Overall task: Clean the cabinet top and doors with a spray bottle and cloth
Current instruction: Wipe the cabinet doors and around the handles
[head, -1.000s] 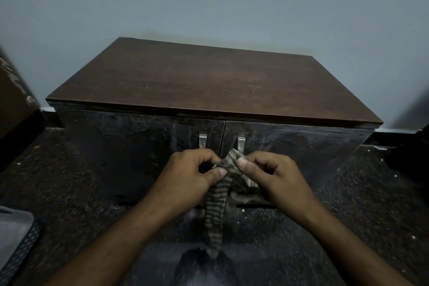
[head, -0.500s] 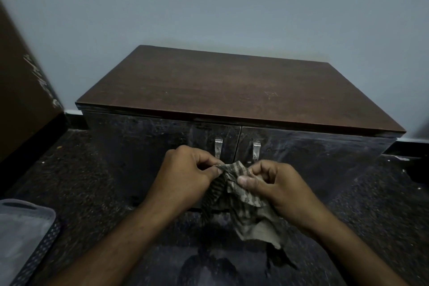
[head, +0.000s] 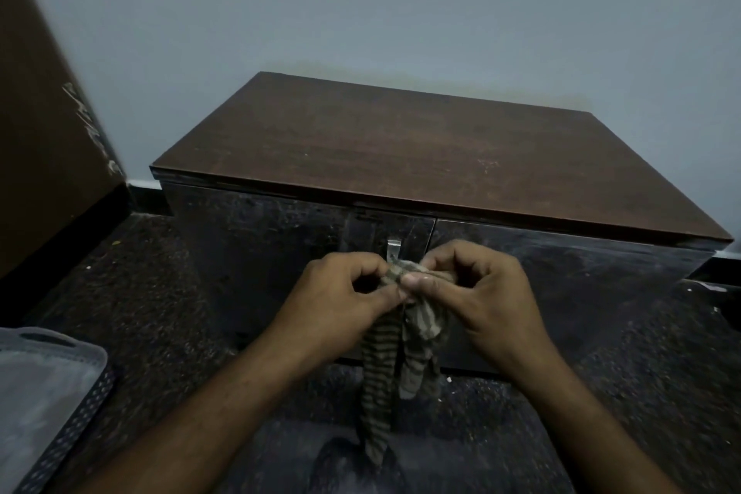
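A low cabinet with a brown wooden top (head: 401,156) and two dark glossy doors (head: 260,245) stands against the wall. A metal handle (head: 393,249) shows on the left door, just above my hands. My left hand (head: 341,297) and my right hand (head: 477,293) both pinch the top of a striped grey cloth (head: 381,373) in front of the doors. The cloth hangs down in two bunched folds toward the floor. No spray bottle is in view.
A grey perforated plastic basket (head: 44,393) sits on the dark speckled floor (head: 140,313) at the lower left. A brown panel (head: 36,132) leans at the left edge. A pale wall rises behind the cabinet.
The view has shifted left, so the cabinet sits further right. The cloth, spread wider half a second ago, now hangs bunched in narrow folds, with my hands closer together.
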A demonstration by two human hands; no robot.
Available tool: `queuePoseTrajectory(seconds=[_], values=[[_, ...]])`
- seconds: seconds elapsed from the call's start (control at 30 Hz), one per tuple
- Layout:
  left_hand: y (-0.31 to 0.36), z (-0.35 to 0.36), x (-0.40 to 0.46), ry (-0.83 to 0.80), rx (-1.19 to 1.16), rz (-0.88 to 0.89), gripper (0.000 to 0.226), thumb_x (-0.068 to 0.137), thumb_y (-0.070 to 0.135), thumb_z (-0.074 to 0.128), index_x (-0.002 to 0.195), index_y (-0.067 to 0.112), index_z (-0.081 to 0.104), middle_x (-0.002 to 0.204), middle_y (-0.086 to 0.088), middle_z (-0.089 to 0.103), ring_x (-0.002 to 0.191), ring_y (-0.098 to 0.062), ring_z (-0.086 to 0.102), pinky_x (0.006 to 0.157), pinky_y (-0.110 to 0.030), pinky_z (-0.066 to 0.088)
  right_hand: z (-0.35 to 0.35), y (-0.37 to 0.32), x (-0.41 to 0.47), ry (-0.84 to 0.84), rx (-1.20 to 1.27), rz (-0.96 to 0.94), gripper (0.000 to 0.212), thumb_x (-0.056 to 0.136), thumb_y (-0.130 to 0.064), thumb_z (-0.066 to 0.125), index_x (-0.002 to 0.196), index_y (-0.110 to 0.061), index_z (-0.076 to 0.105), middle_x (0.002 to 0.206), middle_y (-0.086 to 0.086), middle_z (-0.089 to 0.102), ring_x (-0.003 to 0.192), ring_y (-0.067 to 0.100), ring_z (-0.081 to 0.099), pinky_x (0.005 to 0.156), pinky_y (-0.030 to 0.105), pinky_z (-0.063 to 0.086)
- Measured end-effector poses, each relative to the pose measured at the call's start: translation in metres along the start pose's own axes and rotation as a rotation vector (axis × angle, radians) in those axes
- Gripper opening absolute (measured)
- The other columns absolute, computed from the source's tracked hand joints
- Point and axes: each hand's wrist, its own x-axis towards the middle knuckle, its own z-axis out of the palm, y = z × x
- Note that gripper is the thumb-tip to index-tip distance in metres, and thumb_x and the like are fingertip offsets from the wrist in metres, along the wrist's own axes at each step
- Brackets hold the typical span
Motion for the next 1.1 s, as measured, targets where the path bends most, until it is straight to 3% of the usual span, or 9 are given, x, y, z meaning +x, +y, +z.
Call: queuePoseTrajectory(seconds=[0.23, 0.33, 0.43, 0.53, 0.63, 0.77, 0.93, 1.0, 1.1], values=[[0.001, 0.001, 0.000, 0.117, 0.047, 0.046, 0.012, 0.091, 0.024, 0.065, 0.083, 0.031, 0.071, 0.075, 0.014, 0.069, 0.073, 0.001, 0.065, 0.060, -0.011, 0.045, -0.011, 0.010, 0.004, -0.218, 0.077, 0.300, 0.024, 0.083, -0.024, 0.077, 0.072, -0.006, 0.065, 0.059, -0.003, 0.061, 0.053, 0.006, 0.053, 0.050, 0.019, 0.041], [-0.002, -0.002, 0.003, 0.143, 0.004, 0.051, 0.015, 0.091, 0.025, 0.065, 0.093, 0.039, 0.068, 0.073, 0.011, 0.066, 0.068, -0.003, 0.063, 0.059, -0.015, 0.046, -0.014, 0.012, 0.001, -0.168, 0.215, 0.329, 0.043, 0.078, -0.028, 0.085, 0.065, 0.000, 0.055, 0.060, 0.011, 0.051, 0.053, 0.016, 0.047, 0.052, 0.024, 0.036], [-0.002, -0.002, 0.005, 0.163, -0.006, 0.052, 0.005, 0.084, 0.031, 0.073, 0.086, 0.033, 0.069, 0.073, 0.002, 0.066, 0.063, -0.010, 0.060, 0.057, -0.017, 0.045, -0.002, 0.013, -0.003, -0.111, 0.689, 0.348, 0.060, 0.080, -0.027, 0.079, 0.086, 0.025, 0.048, 0.085, 0.031, 0.055, 0.075, 0.032, 0.053, 0.068, 0.036, 0.049], [0.000, 0.000, 0.007, 0.224, 0.046, 0.065, 0.010, 0.080, 0.022, 0.077, 0.076, 0.029, 0.071, 0.074, 0.006, 0.065, 0.067, -0.008, 0.060, 0.057, -0.009, 0.041, 0.016, 0.014, -0.008, -0.058, 0.826, 0.273, 0.043, 0.086, -0.023, 0.075, 0.103, 0.016, 0.066, 0.109, 0.034, 0.064, 0.098, 0.039, 0.066, 0.090, 0.045, 0.056], [0.003, -0.003, 0.007, 0.273, 0.056, 0.018, 0.022, 0.081, 0.007, 0.070, 0.079, 0.028, 0.072, 0.071, 0.010, 0.067, 0.067, -0.002, 0.063, 0.055, -0.008, 0.043, 0.037, 0.015, -0.014, 0.011, 0.465, 0.057, 0.027, 0.089, -0.025, 0.071, 0.105, -0.004, 0.077, 0.124, 0.017, 0.064, 0.119, 0.030, 0.062, 0.102, 0.046, 0.050], [0.006, -0.008, 0.004, 0.288, 0.075, -0.040, 0.014, 0.081, 0.014, 0.073, 0.081, 0.028, 0.075, 0.065, 0.016, 0.070, 0.063, 0.010, 0.064, 0.049, -0.005, 0.041, 0.061, 0.021, -0.014, 0.212, 0.109, -0.152, 0.025, 0.087, -0.011, 0.067, 0.111, -0.015, 0.076, 0.120, 0.005, 0.060, 0.115, 0.008, 0.061, 0.093, 0.014, 0.046], [0.008, -0.018, 0.002, 0.439, 0.090, -0.016, 0.005, 0.085, 0.026, 0.073, 0.084, 0.029, 0.077, 0.068, 0.020, 0.068, 0.071, 0.016, 0.061, 0.054, 0.000, 0.039, 0.060, 0.049, 0.007, 0.504, -0.459, -0.496, 0.028, 0.090, 0.006, 0.062, 0.116, -0.002, 0.072, 0.114, 0.010, 0.063, 0.106, 0.014, 0.060, 0.093, 0.019, 0.047], [0.006, -0.019, 0.003, 0.453, 0.104, -0.019, 0.005, 0.084, 0.024, 0.074, 0.085, 0.029, 0.076, 0.069, 0.019, 0.068, 0.072, 0.014, 0.061, 0.054, 0.000, 0.040, 0.059, 0.052, 0.019, 0.475, -0.629, -0.617, 0.021, 0.096, -0.001, 0.061, 0.113, 0.003, 0.072, 0.115, 0.014, 0.066, 0.102, 0.020, 0.059, 0.093, 0.020, 0.044], [0.001, -0.014, 0.006, 0.455, 0.156, 0.001, 0.012, 0.082, 0.019, 0.076, 0.091, 0.027, 0.075, 0.074, 0.015, 0.068, 0.075, 0.010, 0.061, 0.058, -0.001, 0.041, 0.063, 0.056, 0.034, 0.333, -0.843, -0.728, 0.018, 0.096, -0.003, 0.065, 0.108, 0.010, 0.070, 0.117, 0.023, 0.066, 0.093, 0.033, 0.058, 0.083, 0.039, 0.050]])
